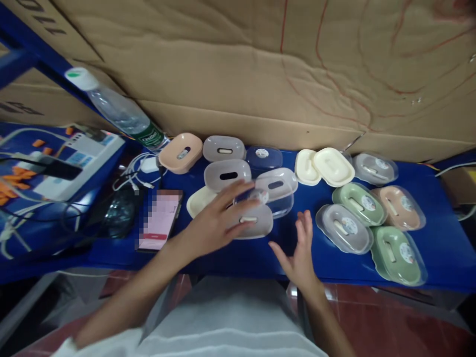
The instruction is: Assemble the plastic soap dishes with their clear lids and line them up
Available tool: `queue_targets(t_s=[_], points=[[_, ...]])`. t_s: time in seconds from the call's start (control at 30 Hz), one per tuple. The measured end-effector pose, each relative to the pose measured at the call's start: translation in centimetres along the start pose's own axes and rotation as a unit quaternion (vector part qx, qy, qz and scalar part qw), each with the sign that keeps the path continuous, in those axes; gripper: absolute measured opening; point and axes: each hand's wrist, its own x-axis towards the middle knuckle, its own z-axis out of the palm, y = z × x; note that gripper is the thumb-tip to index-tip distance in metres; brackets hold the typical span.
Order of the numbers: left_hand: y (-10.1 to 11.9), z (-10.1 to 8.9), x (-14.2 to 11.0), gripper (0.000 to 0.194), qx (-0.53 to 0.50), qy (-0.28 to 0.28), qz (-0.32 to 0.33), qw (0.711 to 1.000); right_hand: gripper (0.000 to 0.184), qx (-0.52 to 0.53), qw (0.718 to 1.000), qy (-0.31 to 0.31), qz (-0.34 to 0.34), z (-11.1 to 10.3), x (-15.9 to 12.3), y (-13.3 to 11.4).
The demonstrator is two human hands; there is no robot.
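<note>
My left hand (211, 223) reaches over a grey soap dish (260, 225), its fingers stretched and spread. The thumb lies over that dish, seemingly touching it. A clear lid with a round sticker (262, 197) shows between and beside the fingers, blurred; whether they touch it is unclear. Another clear lid (284, 206) lies just right, partly under a grey slotted tray (277, 184). Behind the hand is a second grey slotted tray (227, 173), and a cream piece (200, 199) is partly covered by the wrist. My right hand (299, 253) hovers over the blue table, open, holding nothing.
Several lidded soap dishes, including a green one (399, 255) and a peach one (401, 207), stand at right. Cream pieces (332, 166) lie at the back. Leftward are a peach dish (180, 153), phone (159, 220), water bottle (122, 116) and power strip (89, 153). Cardboard (223, 64) rises behind.
</note>
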Motion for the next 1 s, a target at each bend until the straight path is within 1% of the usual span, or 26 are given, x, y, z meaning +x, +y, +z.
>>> queue_targets(t_s=[0.07,0.13,0.17,0.23,0.3,0.4,0.5,0.6,0.73,0.83,0.9,0.93,1.0], points=[[0.7,0.1,-3.5,0.05,0.011,-0.046,-0.016,0.999,0.1,-0.008,0.999,-0.029,-0.029,0.0,0.5,0.1],[0.8,0.9,-6.1,0.049,0.021,-0.067,-0.035,0.997,0.097,-0.021,0.995,-0.082,-0.057,0.0,1.1,0.0],[0.7,1.4,-6.9,0.049,0.026,-0.071,-0.039,0.996,0.094,-0.025,0.991,-0.113,-0.069,0.0,1.3,0.0],[0.2,2.1,-7.7,0.048,0.03,-0.067,-0.045,0.996,0.085,-0.028,0.983,-0.159,-0.082,0.1,1.8,-0.2],[-0.3,2.5,-7.6,0.046,0.025,-0.055,-0.046,0.997,0.078,-0.03,0.982,-0.169,-0.081,0.3,2.0,-0.4],[-0.7,2.7,-6.9,0.05,0.023,-0.036,-0.06,0.997,0.075,-0.034,0.985,-0.155,-0.073,0.3,2.1,-0.5],[-0.8,2.9,-6.6,0.056,0.021,-0.038,-0.074,0.996,0.074,-0.043,0.985,-0.144,-0.081,0.1,2.2,-0.5],[-1.0,3.2,-6.8,0.056,-0.005,-0.04,-0.085,0.996,0.074,-0.048,0.984,-0.136,-0.107,0.0,2.5,-0.6],[-1.3,3.5,-7.2,0.061,-0.039,-0.027,-0.099,0.994,0.076,-0.049,0.978,-0.161,-0.125,0.3,3.0,-0.8],[-1.5,3.5,-7.1,0.061,-0.037,-0.024,-0.102,0.994,0.077,-0.048,0.974,-0.183,-0.125,0.7,3.5,-0.7],[-1.5,3.6,-7.1,0.061,-0.032,-0.02,-0.098,0.994,0.077,-0.045,0.974,-0.185,-0.122,0.8,3.7,-0.6],[-1.5,3.7,-7.1,0.063,-0.033,-0.016,-0.096,0.995,0.077,-0.044,0.975,-0.183,-0.121,0.8,3.7,-0.6],[-1.5,4.0,-7.5,0.074,-0.043,-0.015,-0.101,0.994,0.075,-0.043,0.975,-0.182,-0.12,0.5,3.7,-0.7]])
